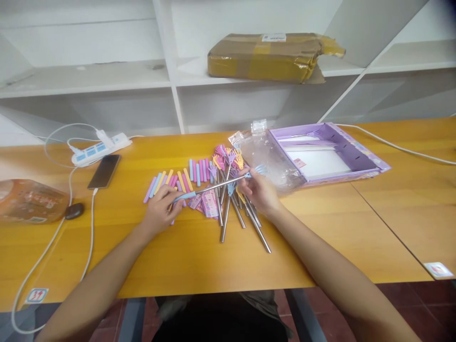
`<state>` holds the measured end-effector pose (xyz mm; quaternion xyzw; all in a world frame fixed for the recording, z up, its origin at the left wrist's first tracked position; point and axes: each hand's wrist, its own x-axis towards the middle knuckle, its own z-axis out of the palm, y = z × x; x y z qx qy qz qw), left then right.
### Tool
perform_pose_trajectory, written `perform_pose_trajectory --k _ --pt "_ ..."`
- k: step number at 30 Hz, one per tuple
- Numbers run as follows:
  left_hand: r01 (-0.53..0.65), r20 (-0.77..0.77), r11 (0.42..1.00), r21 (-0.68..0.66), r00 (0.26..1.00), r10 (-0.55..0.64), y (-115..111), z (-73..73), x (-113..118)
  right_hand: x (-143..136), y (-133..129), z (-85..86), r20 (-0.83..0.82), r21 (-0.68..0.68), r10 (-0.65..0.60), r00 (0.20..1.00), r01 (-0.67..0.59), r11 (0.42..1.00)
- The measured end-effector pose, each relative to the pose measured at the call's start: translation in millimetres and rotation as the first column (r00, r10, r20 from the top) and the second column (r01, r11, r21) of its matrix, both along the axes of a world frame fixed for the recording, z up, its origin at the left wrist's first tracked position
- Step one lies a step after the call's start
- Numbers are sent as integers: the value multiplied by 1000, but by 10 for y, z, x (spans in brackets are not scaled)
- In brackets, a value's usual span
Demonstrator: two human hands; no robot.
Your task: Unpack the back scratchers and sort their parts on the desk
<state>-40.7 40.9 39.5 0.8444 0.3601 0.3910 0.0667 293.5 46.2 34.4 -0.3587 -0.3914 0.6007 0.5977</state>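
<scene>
My left hand (162, 209) is closed on the light-blue handle of a metal rod (217, 185). The rod slants up to the right, where my right hand (261, 190) pinches it near its light-blue, hand-shaped head (261, 169). Beneath it lie several metal rods (261, 233) with pink, yellow, purple and blue hand-shaped heads (231, 189). Loose coloured handles (198, 173) lie in rows left of the pile, in purple, blue, pink and yellow. Small pink printed cards (210, 204) lie between the handles and the rods.
Right of the pile, clear plastic wrap (265, 156) touches an open purple box (359, 159). A phone (104, 171), a power strip (101, 150), white cables and an orange package (32, 202) are at the left. A taped carton (263, 59) sits on the shelf behind.
</scene>
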Motion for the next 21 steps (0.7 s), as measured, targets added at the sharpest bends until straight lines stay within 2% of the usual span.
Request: perform_pose_trajectory --k 6,11,18,21 --pt "-77 34 996 34 997 76 -3 -23 6 8 -17 0 -2 18 -27 1000 27 999" --pt "-75 67 996 50 995 71 -26 -20 14 56 -15 5 28 6 37 999 -37 999" --pt "-150 107 986 72 984 142 -44 39 13 73 -22 13 -7 -32 103 995 -103 994" --pt "-131 127 990 57 984 123 -43 21 8 58 -29 7 -12 -33 119 993 -120 992"
